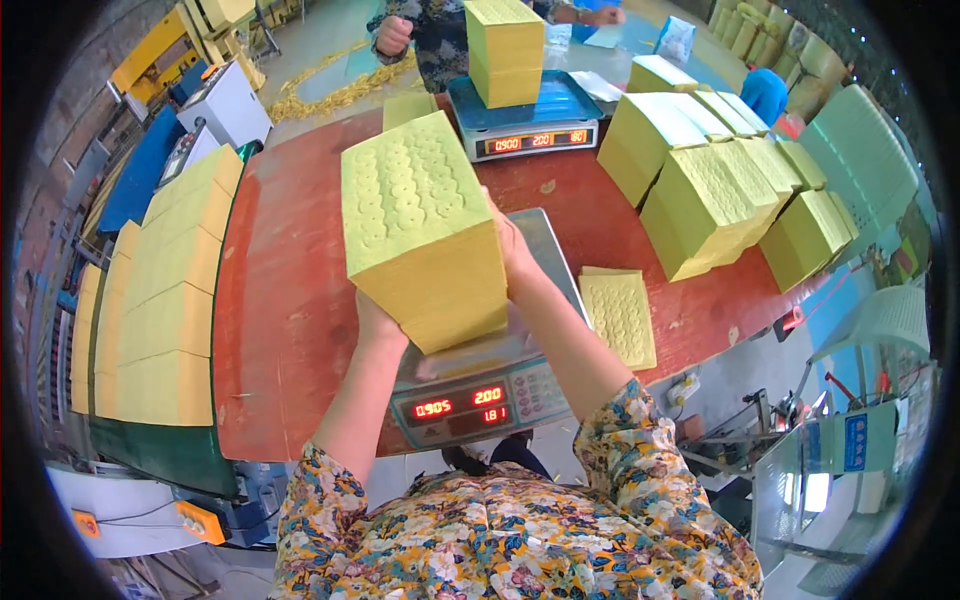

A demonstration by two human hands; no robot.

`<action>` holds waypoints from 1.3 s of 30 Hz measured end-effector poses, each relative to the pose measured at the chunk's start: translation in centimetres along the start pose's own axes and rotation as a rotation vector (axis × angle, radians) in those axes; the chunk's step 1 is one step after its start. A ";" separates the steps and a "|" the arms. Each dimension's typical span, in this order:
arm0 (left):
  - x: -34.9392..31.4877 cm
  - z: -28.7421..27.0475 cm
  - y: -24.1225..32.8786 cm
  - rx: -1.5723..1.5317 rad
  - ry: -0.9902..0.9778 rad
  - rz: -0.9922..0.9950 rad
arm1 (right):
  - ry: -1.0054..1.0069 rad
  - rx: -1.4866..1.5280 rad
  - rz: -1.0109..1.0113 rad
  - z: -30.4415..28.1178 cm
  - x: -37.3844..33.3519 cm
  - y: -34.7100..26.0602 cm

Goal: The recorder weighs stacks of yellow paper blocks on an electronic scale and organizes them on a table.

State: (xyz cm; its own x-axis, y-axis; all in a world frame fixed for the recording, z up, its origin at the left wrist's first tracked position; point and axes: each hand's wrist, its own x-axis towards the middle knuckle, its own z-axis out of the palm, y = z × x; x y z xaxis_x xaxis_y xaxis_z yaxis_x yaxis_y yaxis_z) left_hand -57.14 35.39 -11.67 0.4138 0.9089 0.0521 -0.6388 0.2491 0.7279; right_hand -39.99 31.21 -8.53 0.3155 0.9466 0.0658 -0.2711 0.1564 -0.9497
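Between my two hands is a tall stack of yellow paper (430, 270), its top sheet punched with rows of round marks. My left hand (378, 322) grips its lower left side, and my right hand (513, 240) presses against its right side; the fingers of both are mostly hidden by the paper. The stack is tilted over a weighing scale (450, 412) with a metal plate and a lit red display. I cannot tell whether its base touches the plate. Right of the scale lies a thin pile of the same yellow paper (618, 318).
Across the red table (290, 300), another scale (535, 140) bears a yellow stack (505, 55), with a person (430, 40) behind it. Several paper stacks (700, 210) crowd the right side. Rows of yellow blocks (165, 320) line the left. A light-green chair (850, 170) stands far right.
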 end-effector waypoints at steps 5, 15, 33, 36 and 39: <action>0.4 1.0 -0.3 -0.009 0.049 0.071 | -0.180 0.065 -0.154 -0.8 2.2 1.3; -1.1 1.2 0.3 0.237 0.153 0.085 | -0.051 -0.010 -0.073 -1.4 0.4 1.7; -33.7 -10.1 7.8 0.513 0.586 -0.139 | 0.248 0.089 0.377 -0.5 -35.6 6.1; -34.9 -10.5 9.1 0.521 0.498 -0.079 | 0.183 0.066 0.385 2.5 -37.2 6.8; -34.3 -9.8 10.7 0.505 0.445 -0.026 | 0.041 0.094 0.342 4.4 -37.4 6.5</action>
State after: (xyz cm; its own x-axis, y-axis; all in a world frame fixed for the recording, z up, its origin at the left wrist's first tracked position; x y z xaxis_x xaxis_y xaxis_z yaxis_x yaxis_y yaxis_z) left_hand -84.53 10.13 -12.37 0.0487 0.9828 -0.1780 -0.2061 0.1842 0.9610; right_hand -57.57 -1.91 -15.78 0.2275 0.9370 -0.2651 -0.4493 -0.1406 -0.8823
